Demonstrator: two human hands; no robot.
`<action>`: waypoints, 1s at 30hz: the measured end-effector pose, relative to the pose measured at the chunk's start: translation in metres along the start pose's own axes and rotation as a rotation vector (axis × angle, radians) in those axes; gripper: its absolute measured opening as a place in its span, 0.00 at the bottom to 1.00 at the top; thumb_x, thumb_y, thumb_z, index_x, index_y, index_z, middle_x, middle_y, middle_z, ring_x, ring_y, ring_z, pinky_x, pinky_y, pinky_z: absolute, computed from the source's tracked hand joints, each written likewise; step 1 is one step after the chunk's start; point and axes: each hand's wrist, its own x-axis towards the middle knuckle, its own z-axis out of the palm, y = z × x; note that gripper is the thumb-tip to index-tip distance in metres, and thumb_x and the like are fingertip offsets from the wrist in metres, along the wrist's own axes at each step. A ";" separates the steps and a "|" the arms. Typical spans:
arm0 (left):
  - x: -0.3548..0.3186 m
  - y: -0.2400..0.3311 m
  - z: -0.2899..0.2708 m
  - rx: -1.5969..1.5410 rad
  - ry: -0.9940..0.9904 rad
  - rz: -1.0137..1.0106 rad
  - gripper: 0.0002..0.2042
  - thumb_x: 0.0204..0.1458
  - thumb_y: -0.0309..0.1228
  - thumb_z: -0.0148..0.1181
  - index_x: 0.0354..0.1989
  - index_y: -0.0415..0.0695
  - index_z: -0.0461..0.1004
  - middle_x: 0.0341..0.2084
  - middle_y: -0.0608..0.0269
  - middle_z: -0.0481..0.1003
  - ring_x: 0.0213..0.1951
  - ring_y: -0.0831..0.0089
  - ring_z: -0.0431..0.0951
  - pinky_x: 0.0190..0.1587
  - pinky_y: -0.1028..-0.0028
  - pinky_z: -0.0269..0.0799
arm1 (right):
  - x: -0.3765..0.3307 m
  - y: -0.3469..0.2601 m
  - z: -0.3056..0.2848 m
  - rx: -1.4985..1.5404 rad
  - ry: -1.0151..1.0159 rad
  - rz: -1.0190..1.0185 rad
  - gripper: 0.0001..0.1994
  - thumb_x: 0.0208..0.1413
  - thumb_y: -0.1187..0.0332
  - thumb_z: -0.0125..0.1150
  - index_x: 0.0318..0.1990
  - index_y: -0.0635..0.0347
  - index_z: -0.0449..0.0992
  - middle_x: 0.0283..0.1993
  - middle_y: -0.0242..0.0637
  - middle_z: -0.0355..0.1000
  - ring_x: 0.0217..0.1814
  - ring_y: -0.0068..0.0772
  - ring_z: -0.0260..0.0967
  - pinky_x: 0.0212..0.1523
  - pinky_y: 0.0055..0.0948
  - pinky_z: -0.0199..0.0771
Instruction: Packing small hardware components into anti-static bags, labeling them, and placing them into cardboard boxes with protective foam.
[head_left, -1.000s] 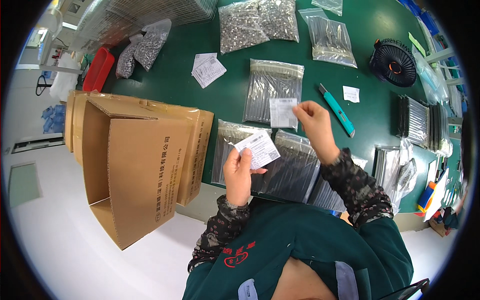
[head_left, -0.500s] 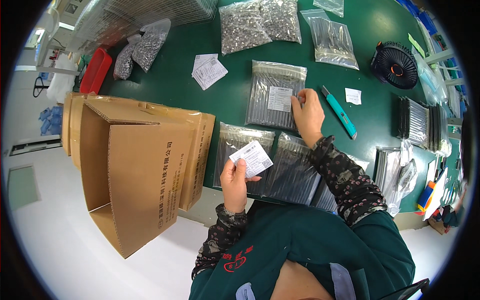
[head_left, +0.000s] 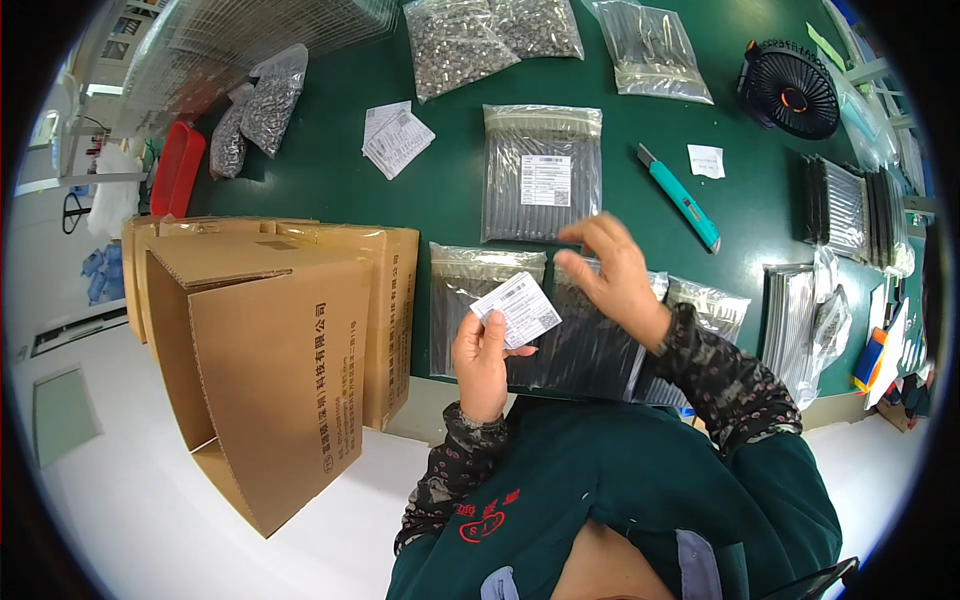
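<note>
Several printed white labels [head_left: 522, 318] are pinched in my left hand [head_left: 482, 366], between thumb and fingers. My right hand [head_left: 612, 278] hovers with thumb and fingers apart and nothing in it. Just beyond it lies a clear zip bag of dark rods [head_left: 510, 213] with a white label [head_left: 545, 180] on its front. Closer to me, side by side, are further bags: one left bag of rods [head_left: 450, 300] partly behind the labels, a middle bag [head_left: 585, 350] partly under my right hand, and a right bag [head_left: 715, 310] partly behind my sleeve.
Open cardboard box [head_left: 280, 390] at left, beside a red bin [head_left: 178, 170]. A teal utility knife [head_left: 682, 200], a paper slip [head_left: 706, 161] and a black fan [head_left: 790, 92] lie right. Loose labels [head_left: 398, 140] and bags of metal parts [head_left: 460, 50] sit farther back.
My right hand has drawn back from the label on the far bag toward me, its fingers spreading. The labels stay in my left hand. The whole view has shifted slightly.
</note>
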 end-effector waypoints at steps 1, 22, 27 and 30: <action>0.000 0.000 0.002 0.000 -0.003 -0.002 0.13 0.57 0.34 0.42 0.44 0.37 0.64 0.35 0.59 0.72 0.34 0.75 0.75 0.28 0.78 0.76 | -0.004 -0.007 -0.002 0.194 -0.127 0.165 0.16 0.42 0.59 0.63 0.31 0.62 0.72 0.26 0.37 0.69 0.25 0.32 0.66 0.27 0.30 0.67; 0.000 -0.001 0.008 -0.018 -0.047 -0.032 0.13 0.57 0.33 0.43 0.44 0.36 0.65 0.35 0.60 0.72 0.33 0.76 0.75 0.29 0.78 0.76 | -0.026 -0.021 -0.005 0.425 -0.305 0.401 0.11 0.46 0.67 0.61 0.25 0.68 0.71 0.16 0.34 0.64 0.19 0.15 0.56 0.18 0.22 0.58; -0.001 -0.003 0.006 -0.037 -0.070 -0.046 0.13 0.57 0.33 0.43 0.45 0.36 0.65 0.35 0.59 0.72 0.33 0.76 0.75 0.29 0.78 0.75 | -0.032 -0.013 0.000 0.423 -0.316 0.410 0.11 0.47 0.67 0.60 0.26 0.68 0.71 0.16 0.34 0.64 0.19 0.15 0.56 0.18 0.22 0.58; 0.000 -0.005 0.006 -0.055 -0.074 -0.052 0.13 0.57 0.33 0.43 0.45 0.36 0.65 0.35 0.59 0.72 0.33 0.76 0.75 0.28 0.78 0.75 | -0.033 -0.013 0.000 0.419 -0.298 0.409 0.11 0.47 0.67 0.60 0.26 0.68 0.71 0.16 0.34 0.64 0.19 0.15 0.56 0.18 0.22 0.58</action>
